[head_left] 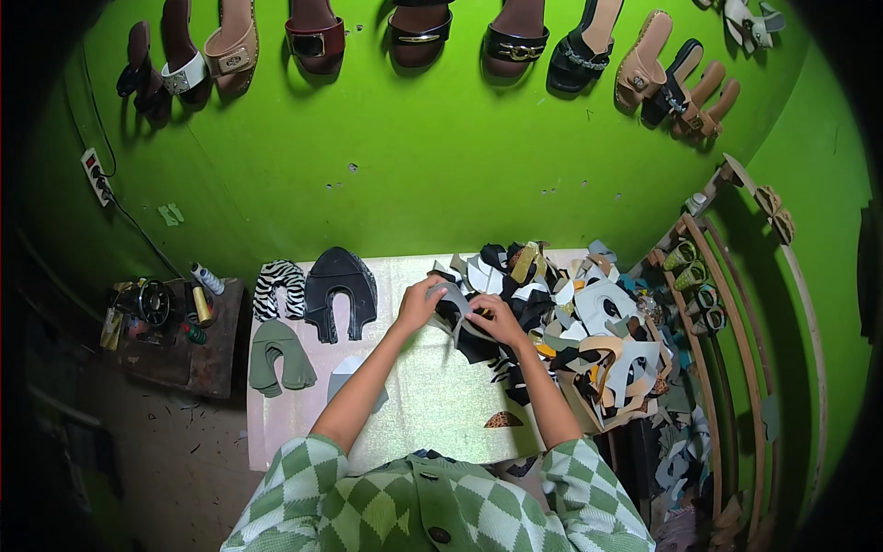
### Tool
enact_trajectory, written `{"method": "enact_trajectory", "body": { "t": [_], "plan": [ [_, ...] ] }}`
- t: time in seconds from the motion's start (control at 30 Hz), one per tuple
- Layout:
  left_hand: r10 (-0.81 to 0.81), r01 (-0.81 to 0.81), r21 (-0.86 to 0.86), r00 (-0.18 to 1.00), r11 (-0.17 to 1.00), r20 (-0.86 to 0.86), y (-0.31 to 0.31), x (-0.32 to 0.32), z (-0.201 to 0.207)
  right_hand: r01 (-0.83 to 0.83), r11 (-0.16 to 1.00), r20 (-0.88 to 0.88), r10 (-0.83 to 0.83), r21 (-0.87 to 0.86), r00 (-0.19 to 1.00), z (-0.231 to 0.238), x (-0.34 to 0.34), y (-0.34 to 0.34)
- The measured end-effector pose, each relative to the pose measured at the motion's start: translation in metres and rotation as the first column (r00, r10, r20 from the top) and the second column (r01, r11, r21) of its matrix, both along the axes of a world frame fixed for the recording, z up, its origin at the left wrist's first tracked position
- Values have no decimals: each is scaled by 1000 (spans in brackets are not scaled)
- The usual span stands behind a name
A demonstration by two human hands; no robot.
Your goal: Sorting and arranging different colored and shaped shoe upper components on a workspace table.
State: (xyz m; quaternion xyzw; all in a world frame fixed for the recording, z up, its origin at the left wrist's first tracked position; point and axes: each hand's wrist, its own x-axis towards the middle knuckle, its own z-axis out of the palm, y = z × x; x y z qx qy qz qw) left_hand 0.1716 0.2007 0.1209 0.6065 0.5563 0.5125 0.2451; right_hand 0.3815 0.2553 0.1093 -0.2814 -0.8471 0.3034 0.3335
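Observation:
A curved grey cut piece of sheet material (451, 299), maybe leather or its imitation, is held up over the table between my two hands. My left hand (419, 302) grips its left end with the thumb and fingers. On the other side, my right hand (498, 322) pinches its right edge. Behind and below the piece spreads a heap of mixed scraps (552, 299) in black, white, grey and tan. To the left lie U-shaped cut stacks: a zebra-print one (279, 288), a black one (340, 285) and a green one (279, 354).
The pale table (423, 414) also bears a leopard-print scrap (503, 420) and a light grey piece (345, 375) by my left forearm. At left stands a sewing machine (154, 302) with thread spools. A wooden rack (704, 368) stands right; sandals (418, 41) hang on the green wall.

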Motion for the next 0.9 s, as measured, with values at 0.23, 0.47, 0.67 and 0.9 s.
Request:
{"method": "enact_trajectory", "body": {
  "t": [0.23,0.47,0.67,0.9],
  "plan": [
    [47,-43,-89,998,995,44,5,2,0,-137,864,-72,117,-484,991,-19,22,-12],
    [-40,46,-32,987,998,153,6,7,-17,119,952,-117,-157,-282,981,2,27,-7],
    [-16,6,-111,996,994,-86,8,19,-1,253,955,66,-245,-153,967,19,32,-9],
    [32,-36,-94,998,995,-45,9,-35,-13,493,832,315,-553,253,772,-30,92,-1]
  ]
}}
